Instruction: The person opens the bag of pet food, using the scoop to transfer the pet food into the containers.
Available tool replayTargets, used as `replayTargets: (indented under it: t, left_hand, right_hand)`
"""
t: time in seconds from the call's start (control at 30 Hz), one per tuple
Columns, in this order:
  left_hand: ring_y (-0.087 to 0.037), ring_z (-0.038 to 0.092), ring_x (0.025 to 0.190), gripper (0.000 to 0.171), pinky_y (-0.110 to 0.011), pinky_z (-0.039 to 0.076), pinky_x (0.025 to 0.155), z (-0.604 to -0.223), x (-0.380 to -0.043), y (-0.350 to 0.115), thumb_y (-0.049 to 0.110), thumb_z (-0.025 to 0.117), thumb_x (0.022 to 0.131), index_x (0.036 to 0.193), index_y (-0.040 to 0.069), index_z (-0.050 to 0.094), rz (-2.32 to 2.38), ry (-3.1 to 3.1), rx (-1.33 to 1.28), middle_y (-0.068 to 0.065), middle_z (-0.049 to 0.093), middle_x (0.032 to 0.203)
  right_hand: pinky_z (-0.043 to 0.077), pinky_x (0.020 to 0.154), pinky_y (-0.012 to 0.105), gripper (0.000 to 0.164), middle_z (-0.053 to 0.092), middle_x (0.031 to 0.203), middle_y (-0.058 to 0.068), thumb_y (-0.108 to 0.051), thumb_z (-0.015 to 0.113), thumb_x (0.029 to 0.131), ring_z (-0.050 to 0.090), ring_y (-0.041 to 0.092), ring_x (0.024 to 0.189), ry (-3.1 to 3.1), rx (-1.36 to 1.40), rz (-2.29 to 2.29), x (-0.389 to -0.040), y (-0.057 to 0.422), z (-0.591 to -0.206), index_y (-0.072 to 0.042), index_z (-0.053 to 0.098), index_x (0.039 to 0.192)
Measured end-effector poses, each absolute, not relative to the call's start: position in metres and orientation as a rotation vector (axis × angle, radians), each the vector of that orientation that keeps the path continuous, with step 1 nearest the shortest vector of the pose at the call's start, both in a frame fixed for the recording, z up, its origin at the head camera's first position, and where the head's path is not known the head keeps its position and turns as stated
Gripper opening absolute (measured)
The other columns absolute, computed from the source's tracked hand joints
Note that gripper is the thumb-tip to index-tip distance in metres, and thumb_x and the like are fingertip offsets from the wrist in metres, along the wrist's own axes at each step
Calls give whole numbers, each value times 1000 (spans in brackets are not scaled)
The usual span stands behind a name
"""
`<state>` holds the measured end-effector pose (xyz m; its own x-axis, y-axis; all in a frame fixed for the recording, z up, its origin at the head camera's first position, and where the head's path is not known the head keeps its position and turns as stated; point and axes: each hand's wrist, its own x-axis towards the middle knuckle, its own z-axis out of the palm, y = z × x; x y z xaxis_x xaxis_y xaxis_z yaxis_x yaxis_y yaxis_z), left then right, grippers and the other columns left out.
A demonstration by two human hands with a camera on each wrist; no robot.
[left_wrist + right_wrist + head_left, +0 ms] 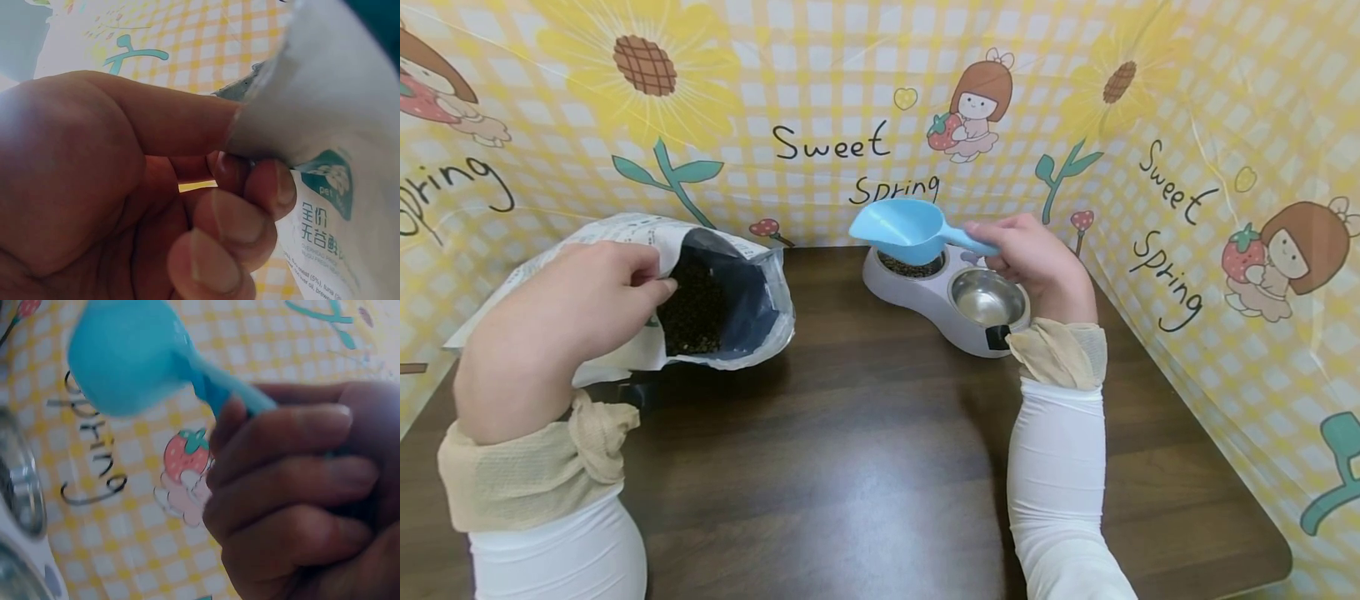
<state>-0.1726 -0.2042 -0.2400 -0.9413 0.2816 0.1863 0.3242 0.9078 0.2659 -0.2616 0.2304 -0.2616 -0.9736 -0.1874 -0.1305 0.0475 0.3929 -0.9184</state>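
Observation:
My right hand [1033, 254] grips the handle of a light blue scoop [906, 229], its fingers curled round it in the right wrist view. The scoop is held above a double pet bowl [917, 298], overlapping the left bowl in the head view. Brown kibble [913, 268] lies in that left bowl; the right metal bowl [988, 297] shows bare metal. At the left, my left hand [568, 304] pinches the edge of an open white pet food bag [756, 350] between thumb and fingers. Dark kibble [696, 308] fills part of the bag, whose mouth faces right.
A brown wooden table [850, 467] carries the bag and the bowl stand. Behind and to the right hangs a yellow checked cloth [820, 83] printed with flowers and figures, close behind the bowls. A small black tab [997, 337] sits on the stand's front.

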Motion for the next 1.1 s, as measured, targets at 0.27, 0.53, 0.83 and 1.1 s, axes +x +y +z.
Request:
replayTargets:
  t: [0.27,0.53,0.83,1.1]
  left_hand:
    - [-21,40,55,33,-34,30,55,-239,-171,-205,14,58,95,66,9,44,-441,-2947,-461,-5,38,57]
    - [-21,40,56,33,-34,30,55,-239,-170,-205,16,58,96,66,9,45,-441,-2961,-450,-5,38,58]
    - [-23,43,59,32,-35,31,56,-237,-170,-204,16,58,96,67,9,45,-419,-2960,-433,-5,40,57]
    - [-23,43,60,33,-35,31,57,-236,-169,-203,15,57,96,66,9,44,-404,-2958,-435,-5,39,56]
  right_hand:
    - [22,39,21,37,36,44,-7,-25,55,101,30,10,39,2236,-470,-1472,-257,213,-257,-8,66,71]
    - [21,40,22,42,35,45,-7,-27,54,101,27,12,41,2239,-623,-1344,-248,181,-253,-3,59,67]
    - [20,41,24,46,33,46,-5,-32,59,99,26,14,42,2244,-647,-1303,-237,151,-253,-3,51,65]
    - [25,42,23,42,34,50,-6,-32,58,99,30,14,43,2357,-673,-1196,-230,119,-259,-5,55,67]
